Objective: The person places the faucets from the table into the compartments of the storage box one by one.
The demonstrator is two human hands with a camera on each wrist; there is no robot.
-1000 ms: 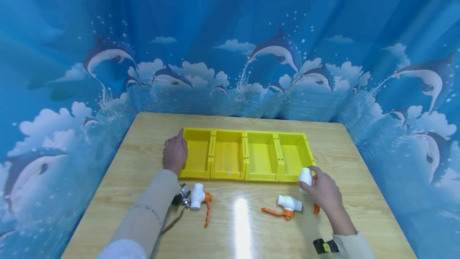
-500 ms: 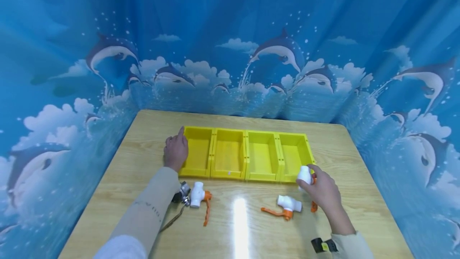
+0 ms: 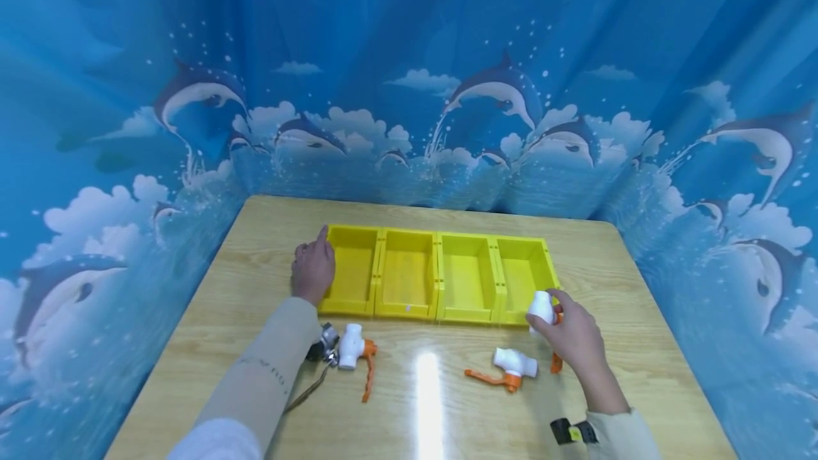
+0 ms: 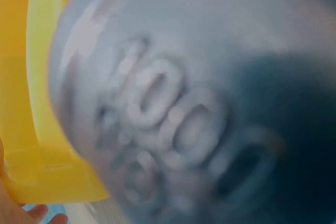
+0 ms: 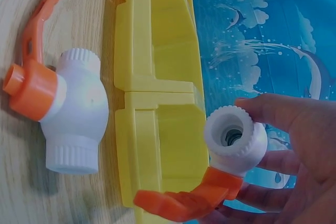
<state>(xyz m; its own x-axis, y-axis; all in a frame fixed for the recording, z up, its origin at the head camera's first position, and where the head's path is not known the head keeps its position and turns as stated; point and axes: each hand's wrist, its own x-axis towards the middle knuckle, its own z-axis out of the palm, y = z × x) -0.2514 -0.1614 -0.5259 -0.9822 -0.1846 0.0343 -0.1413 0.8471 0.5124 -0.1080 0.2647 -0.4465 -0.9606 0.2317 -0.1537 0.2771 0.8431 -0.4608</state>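
My right hand point(image 3: 578, 336) pinches a white ball valve point(image 5: 236, 142) with an orange lever, at the front right corner of the yellow bins. In the right wrist view its round opening faces the camera. My left hand point(image 3: 313, 270) rests on the left end of the row of yellow bins point(image 3: 405, 312), index finger along the edge; its thumb is hidden in the head view. A second white valve point(image 3: 514, 360) with an orange lever lies near my right hand. Another white valve point(image 3: 351, 346) lies right of my left sleeve, beside a grey metal fitting point(image 3: 329, 337) partly hidden by the sleeve.
The bins form four-sided compartments side by side on a wooden table point(image 3: 486, 424). A blue dolphin-print curtain point(image 3: 396, 55) hangs behind and at both sides. The metal fitting, with raised lettering, blocks most of the left wrist view.
My right hand has moved the held valve slightly left and away from me, toward the rightmost bin. My left hand stays at the bins' left end.
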